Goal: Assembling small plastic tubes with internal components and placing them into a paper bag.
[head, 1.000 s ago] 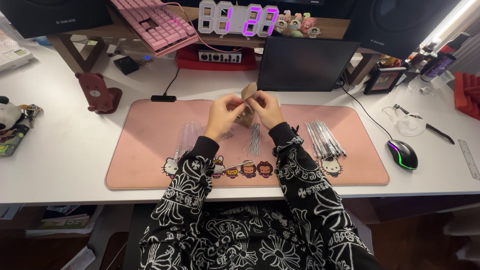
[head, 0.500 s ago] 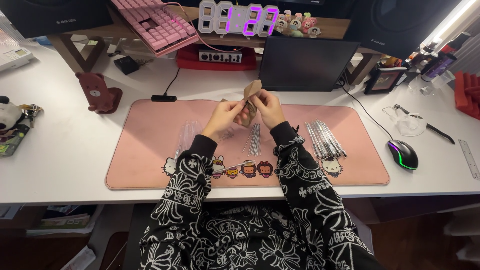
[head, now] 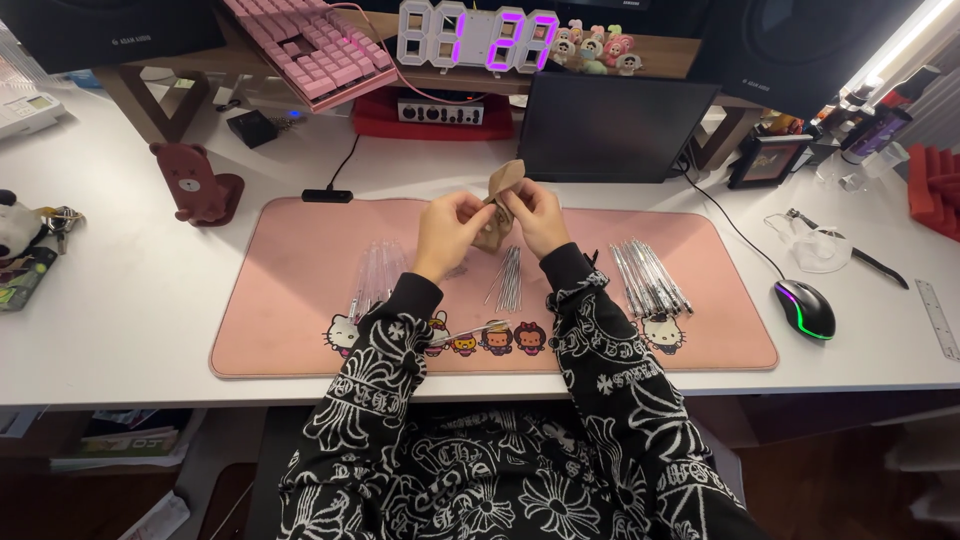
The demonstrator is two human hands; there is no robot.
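Both hands were closed on a small brown paper pouch [head: 497, 207], the left hand [head: 452, 228] and right hand [head: 534, 215] holding it together above the pink desk mat [head: 300, 270], seemingly opening its top, which called for a gentle pull.

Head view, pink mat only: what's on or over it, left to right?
Clear tube pile → left hand → small brown paper bag, held by both hands → right hand → bundle of silver rods. All over the pink desk mat; the thin pieces below the bag overlap, so skipped.
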